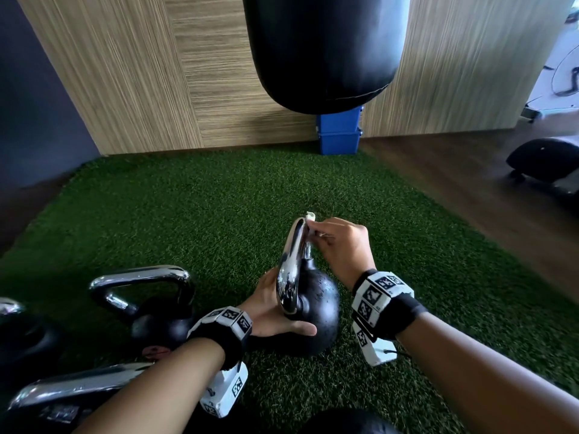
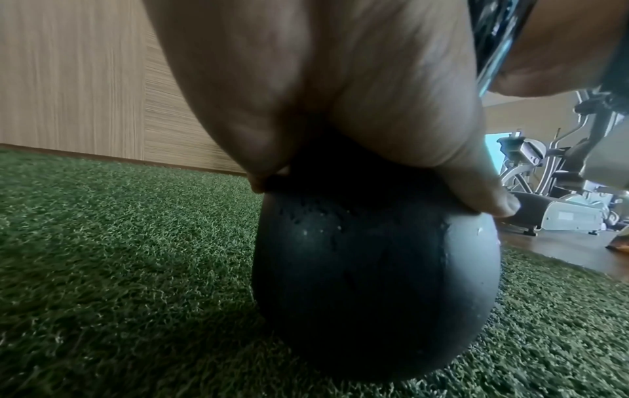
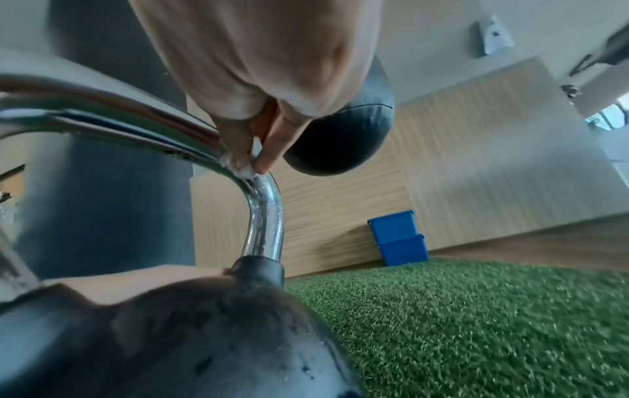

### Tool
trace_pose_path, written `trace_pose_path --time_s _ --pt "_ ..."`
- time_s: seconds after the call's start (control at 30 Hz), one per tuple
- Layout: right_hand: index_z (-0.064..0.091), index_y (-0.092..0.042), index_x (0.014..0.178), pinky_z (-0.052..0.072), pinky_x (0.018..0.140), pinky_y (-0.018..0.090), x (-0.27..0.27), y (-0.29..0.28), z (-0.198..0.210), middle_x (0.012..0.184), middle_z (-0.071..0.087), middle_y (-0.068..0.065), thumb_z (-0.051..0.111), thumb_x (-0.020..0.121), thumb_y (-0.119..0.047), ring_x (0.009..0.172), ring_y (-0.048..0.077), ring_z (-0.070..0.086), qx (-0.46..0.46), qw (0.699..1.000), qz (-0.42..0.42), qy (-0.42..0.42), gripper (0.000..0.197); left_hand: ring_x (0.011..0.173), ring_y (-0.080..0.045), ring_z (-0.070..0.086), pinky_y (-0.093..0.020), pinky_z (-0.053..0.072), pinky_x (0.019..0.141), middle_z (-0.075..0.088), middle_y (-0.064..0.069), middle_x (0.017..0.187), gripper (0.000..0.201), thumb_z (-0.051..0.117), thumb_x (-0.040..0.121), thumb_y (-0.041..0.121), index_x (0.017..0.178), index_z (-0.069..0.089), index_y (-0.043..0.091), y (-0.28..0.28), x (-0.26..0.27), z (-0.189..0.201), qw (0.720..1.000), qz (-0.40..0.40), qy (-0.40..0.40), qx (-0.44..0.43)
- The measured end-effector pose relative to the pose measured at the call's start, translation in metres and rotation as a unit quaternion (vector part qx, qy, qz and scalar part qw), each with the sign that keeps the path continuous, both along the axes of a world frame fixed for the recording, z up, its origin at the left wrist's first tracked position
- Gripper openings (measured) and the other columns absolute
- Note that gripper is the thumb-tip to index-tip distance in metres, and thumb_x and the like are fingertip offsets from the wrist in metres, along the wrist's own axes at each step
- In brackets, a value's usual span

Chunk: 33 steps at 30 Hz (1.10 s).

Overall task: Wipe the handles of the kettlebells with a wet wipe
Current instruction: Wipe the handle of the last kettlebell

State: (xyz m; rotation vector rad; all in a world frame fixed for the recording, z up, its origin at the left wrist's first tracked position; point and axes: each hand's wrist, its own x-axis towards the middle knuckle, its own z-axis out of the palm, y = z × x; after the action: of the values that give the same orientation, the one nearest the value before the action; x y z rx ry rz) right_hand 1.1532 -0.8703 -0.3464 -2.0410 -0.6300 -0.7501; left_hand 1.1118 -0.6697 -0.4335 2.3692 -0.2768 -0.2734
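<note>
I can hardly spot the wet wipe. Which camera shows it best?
The right wrist view: the wet wipe sits pinched in the right hand against the chrome handle. The head view shows only a white scrap; the left wrist view shows none.

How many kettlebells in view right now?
4. One steadied by the left hand at centre; one upright just left of it; one cut off at the far left edge; one at bottom left behind the forearm. More may sit outside the frame.
</note>
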Motion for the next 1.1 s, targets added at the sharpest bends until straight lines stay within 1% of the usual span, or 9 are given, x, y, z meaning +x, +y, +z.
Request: trace_pose_path --time_s 0.17,0.3,0.37,0.43,0.6,0.7,0.83,0.97,1.1 --pt "0.076 -0.006 0.109 0.063 0.073 0.031 -0.002 -0.001 0.012 0.096 0.077 0.007 0.078 0.082 -0.002 0.076 0.015 0.073 -0.017 1.000 0.003 0.013 0.027 0.150 -0.018 0.031 -0.047 0.029 0.125 0.034 0.010 0.158 0.140 0.088 0.039 0.082 0.156 0.021 0.039 0.001 0.002 0.000 1.000 0.003 0.001 0.006" --pt "0.076 -0.006 0.110 0.061 0.074 0.024 -0.031 -0.004 0.011 0.101 0.077 0.006 0.074 0.086 0.000 0.080 0.012 0.073 -0.054 0.997 0.047 -0.037 0.024 0.141 -0.019 0.042 -0.044 0.034 0.122 0.046 0.006 0.147 0.119 0.085 0.045 0.081 0.144 0.042 0.033 -0.002 0.002 0.004 0.999 -0.017 -0.027 0.030" --pt "0.076 -0.004 0.109 0.060 0.079 0.021 -0.050 -0.008 0.008 0.104 0.076 0.006 0.074 0.086 0.003 0.086 0.014 0.073 -0.093 0.990 0.085 -0.063 0.024 0.135 -0.016 0.047 -0.040 0.037 0.120 0.051 0.009 0.140 0.099 0.084 0.049 0.079 0.132 0.053 0.035 -0.002 0.001 0.006 0.998 -0.028 -0.058 0.022" --pt "0.077 -0.002 0.107 0.060 0.081 0.023 -0.062 -0.011 0.010 0.104 0.076 0.007 0.076 0.084 0.002 0.088 0.015 0.073 -0.137 0.980 0.119 -0.082 0.023 0.130 -0.009 0.052 -0.037 0.041 0.117 0.056 0.011 0.135 0.095 0.086 0.054 0.075 0.132 0.055 0.032 -0.001 -0.002 0.007 0.997 -0.047 -0.060 -0.002" --pt "0.080 -0.010 0.099 0.053 0.078 0.010 -0.062 -0.014 0.031 0.097 0.075 -0.001 0.084 0.076 -0.013 0.078 -0.004 0.065 -0.092 0.989 0.118 0.020 0.023 0.134 -0.008 0.049 -0.039 0.039 0.119 0.052 0.017 0.140 0.087 0.090 0.058 0.066 0.129 0.060 0.026 0.000 -0.002 0.009 0.997 -0.056 -0.054 -0.028" --pt "0.081 -0.015 0.090 0.048 0.068 0.004 -0.068 -0.016 0.025 0.085 0.075 -0.012 0.091 0.066 -0.020 0.069 -0.008 0.065 -0.045 0.983 0.140 0.107 0.026 0.143 -0.012 0.040 -0.042 0.032 0.123 0.042 0.015 0.152 0.093 0.085 0.054 0.075 0.134 0.050 0.045 -0.001 -0.002 0.008 0.999 -0.035 -0.040 -0.003" --pt "0.078 -0.016 0.079 0.061 0.076 0.025 -0.074 -0.012 0.012 0.080 0.079 -0.006 0.096 0.060 -0.017 0.077 0.008 0.076 0.020 0.945 0.175 0.276 0.025 0.145 -0.013 0.040 -0.043 0.032 0.123 0.044 0.014 0.152 0.096 0.083 0.059 0.074 0.143 0.045 0.051 -0.003 0.000 0.006 0.997 -0.054 -0.050 0.002" --pt "0.076 -0.014 0.076 0.063 0.076 0.035 -0.071 -0.012 0.002 0.082 0.079 -0.003 0.097 0.058 -0.021 0.078 0.015 0.077 0.064 0.936 0.170 0.302 0.028 0.145 -0.015 0.038 -0.042 0.033 0.123 0.043 0.012 0.152 0.099 0.081 0.060 0.075 0.146 0.041 0.047 -0.005 0.000 0.008 0.996 -0.054 -0.072 0.025" --pt "0.078 -0.018 0.078 0.062 0.080 0.046 -0.072 -0.013 -0.013 0.083 0.079 -0.002 0.096 0.059 -0.029 0.079 0.019 0.077 0.044 0.929 0.166 0.327 0.028 0.148 -0.020 0.034 -0.044 0.026 0.125 0.041 0.006 0.156 0.091 0.073 0.065 0.078 0.144 0.048 0.041 -0.009 -0.001 0.012 0.986 -0.083 -0.084 0.121"
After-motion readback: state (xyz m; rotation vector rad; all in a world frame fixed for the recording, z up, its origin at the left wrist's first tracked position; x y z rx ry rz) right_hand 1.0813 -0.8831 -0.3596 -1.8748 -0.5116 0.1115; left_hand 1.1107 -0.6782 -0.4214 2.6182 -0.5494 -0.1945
